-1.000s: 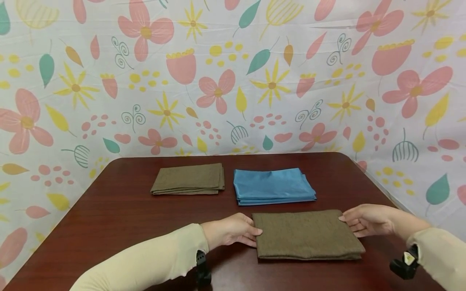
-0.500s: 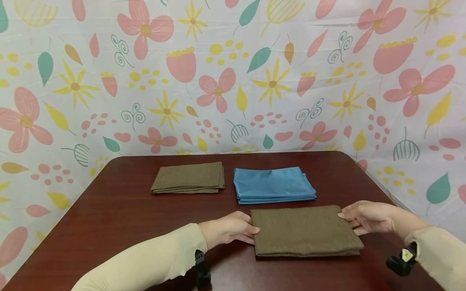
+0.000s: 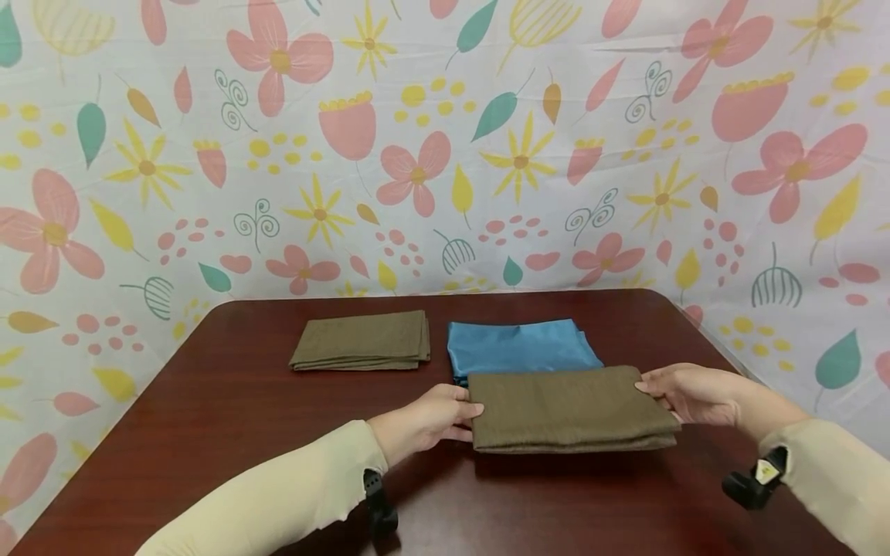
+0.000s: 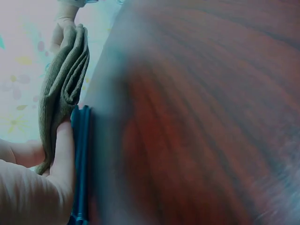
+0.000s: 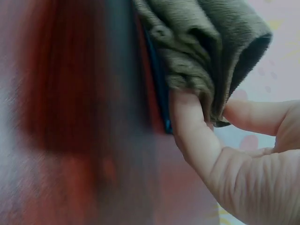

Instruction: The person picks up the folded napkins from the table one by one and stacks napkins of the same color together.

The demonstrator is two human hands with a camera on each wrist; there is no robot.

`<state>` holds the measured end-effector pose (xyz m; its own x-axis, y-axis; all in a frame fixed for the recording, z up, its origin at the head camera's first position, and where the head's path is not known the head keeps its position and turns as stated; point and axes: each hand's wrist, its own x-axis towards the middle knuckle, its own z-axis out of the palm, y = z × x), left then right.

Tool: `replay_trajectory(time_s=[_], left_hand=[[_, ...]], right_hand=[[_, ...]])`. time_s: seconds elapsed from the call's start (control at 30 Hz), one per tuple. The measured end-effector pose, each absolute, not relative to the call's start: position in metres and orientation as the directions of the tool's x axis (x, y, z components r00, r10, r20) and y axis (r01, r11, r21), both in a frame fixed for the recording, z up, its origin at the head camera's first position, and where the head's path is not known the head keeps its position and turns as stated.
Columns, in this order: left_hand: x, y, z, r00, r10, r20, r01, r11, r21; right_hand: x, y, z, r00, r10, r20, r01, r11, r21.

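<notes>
Left to right, we see a rear brown cloth (image 3: 361,341) folded at centre-left of the frame on a dark red desk (image 3: 243,409), whose surface stretches toward the lower left, leaving, we judge, ample sideways room. Near centre, the left hand (image 3: 434,417) pinches one end of a held brown cloth (image 3: 570,413), thumb above, fingers beneath. The folded bundle spans the space right of centre, seemingly raised over its shadow, and hides the front edge of a folded blue cloth (image 3: 521,346); we cannot tell whether they touch. We expect the bundle to be light, soft, unbreakable and not very slippery, though prone to sagging or spreading its layers, so a pinch through every layer at both short ends suits it. At right, the right hand (image 3: 695,395) pinches the opposite end, the desk's right edge slanting just beyond.
</notes>
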<state>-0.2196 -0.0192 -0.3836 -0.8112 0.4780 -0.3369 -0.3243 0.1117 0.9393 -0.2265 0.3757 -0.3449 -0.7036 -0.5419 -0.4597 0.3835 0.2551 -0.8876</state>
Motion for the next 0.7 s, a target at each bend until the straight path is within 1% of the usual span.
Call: replay_trajectory(time_s=[0.07,0.17,0.3,0.5,0.7], left_hand=[[-0.222,-0.021,-0.379,-0.824,0.461,-0.330,-0.314,0.113,0.943],[-0.227,-0.025,-0.373,-0.845,0.433,-0.313,-0.293,0.113,0.949],[-0.234,-0.029,-0.365,-0.863,0.410,-0.296,-0.277,0.106,0.955],[-0.242,-0.039,-0.357,-0.880,0.385,-0.277,-0.266,0.085,0.960],[-0.247,-0.047,-0.354,-0.889,0.374,-0.263,-0.260,0.059,0.964]], right_hand=[[-0.228,0.372,-0.342,-0.751,-0.464,-0.469,0.354,0.316,-0.880],[-0.232,0.366,-0.339,-0.787,-0.391,-0.478,0.353,0.350,-0.868],[-0.237,0.359,-0.334,-0.794,-0.374,-0.479,0.369,0.330,-0.869],[-0.246,0.351,-0.326,-0.824,-0.343,-0.450,0.330,0.354,-0.875],[-0.255,0.343,-0.319,-0.847,-0.323,-0.421,0.329,0.304,-0.894]])
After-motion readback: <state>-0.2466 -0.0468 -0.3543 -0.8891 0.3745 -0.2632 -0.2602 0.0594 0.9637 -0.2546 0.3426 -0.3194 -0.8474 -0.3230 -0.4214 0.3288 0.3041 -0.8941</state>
